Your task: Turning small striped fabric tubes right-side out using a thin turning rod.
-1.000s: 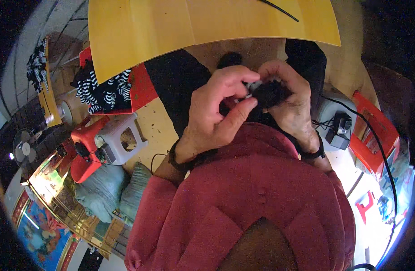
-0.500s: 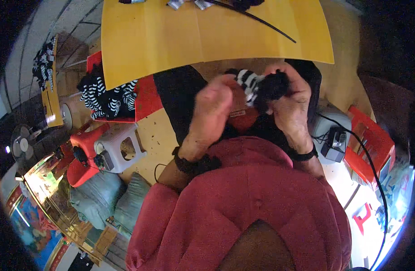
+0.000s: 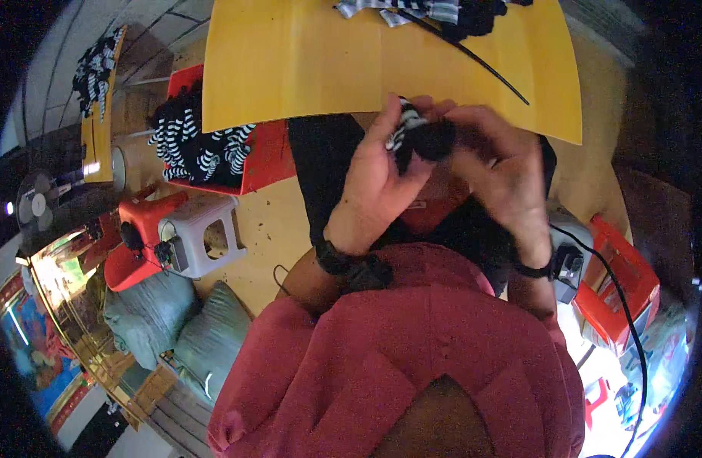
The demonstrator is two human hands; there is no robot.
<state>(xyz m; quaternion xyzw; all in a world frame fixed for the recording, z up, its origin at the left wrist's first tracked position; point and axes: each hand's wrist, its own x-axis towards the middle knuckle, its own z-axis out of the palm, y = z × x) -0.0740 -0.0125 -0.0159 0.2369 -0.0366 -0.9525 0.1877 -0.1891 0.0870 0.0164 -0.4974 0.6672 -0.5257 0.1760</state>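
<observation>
A small knit piece (image 3: 431, 141), black with black-and-white stripes and much like a sock or glove, is held up in front of me just below the table's near edge. My left hand (image 3: 381, 172) grips it, thumb and fingers around the striped end. On its other side, my right hand (image 3: 507, 168) is curled close to the black part. Motion smears those fingers, so whether they touch the cloth cannot be made out. Dark bands circle both wrists.
Ahead is a yellow table (image 3: 313, 69) bearing striped and black knit pieces (image 3: 473, 17) and a thin black rod (image 3: 473, 61). A red crate (image 3: 271, 164) of striped knits stands left. Nearby are a white stool (image 3: 206, 237), grey-green sacks (image 3: 148, 313) and, right, a red stool (image 3: 618, 286) beside a black cable.
The knit piece has shifted left, from my right hand's grip into my left hand. My right hand has drawn slightly right and lower. The whole view has tilted a little.
</observation>
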